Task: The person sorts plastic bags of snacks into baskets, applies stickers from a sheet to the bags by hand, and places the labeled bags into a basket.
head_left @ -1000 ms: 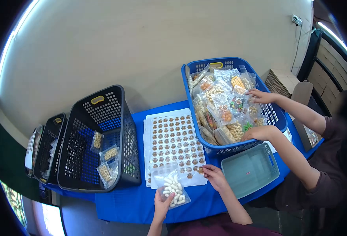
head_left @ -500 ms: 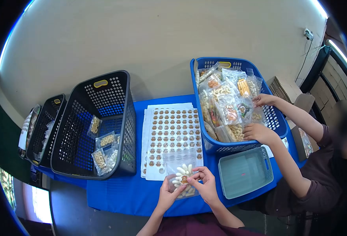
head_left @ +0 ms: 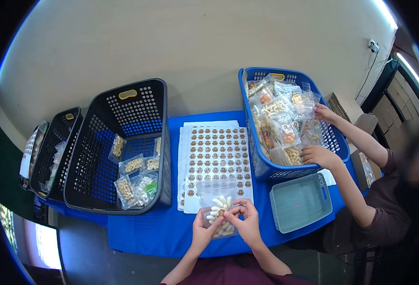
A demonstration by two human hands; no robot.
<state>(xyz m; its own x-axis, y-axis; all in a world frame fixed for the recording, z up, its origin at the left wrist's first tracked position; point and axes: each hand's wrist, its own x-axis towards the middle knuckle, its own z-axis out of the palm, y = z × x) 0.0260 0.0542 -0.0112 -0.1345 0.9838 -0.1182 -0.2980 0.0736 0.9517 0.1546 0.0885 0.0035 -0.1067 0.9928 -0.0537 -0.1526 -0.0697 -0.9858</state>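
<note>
Over on the left, a narrow dark basket [head_left: 67,123] stands beside a larger black basket [head_left: 138,109], whose few clear packets [head_left: 134,165] lie toward its right side. A blue cloth [head_left: 162,228] covers the surface, which runs along a plain pale wall [head_left: 204,47]. Next come overlapping sheets of round stickers [head_left: 217,156]. At the near edge, just in front of them, is a clear bag [head_left: 224,200] of white pieces: the left hand [head_left: 203,235] grips one side, the right hand [head_left: 248,225] pinches the other, and both thumbs meet at a round sticker on its front. Farther right, a blue basket [head_left: 285,170] brims with bags behind a shallow greenish tray [head_left: 299,204]; a co-worker's hands [head_left: 319,157] reach in. Beyond, a socket [head_left: 374,46] trails a cord down the wall.
</note>
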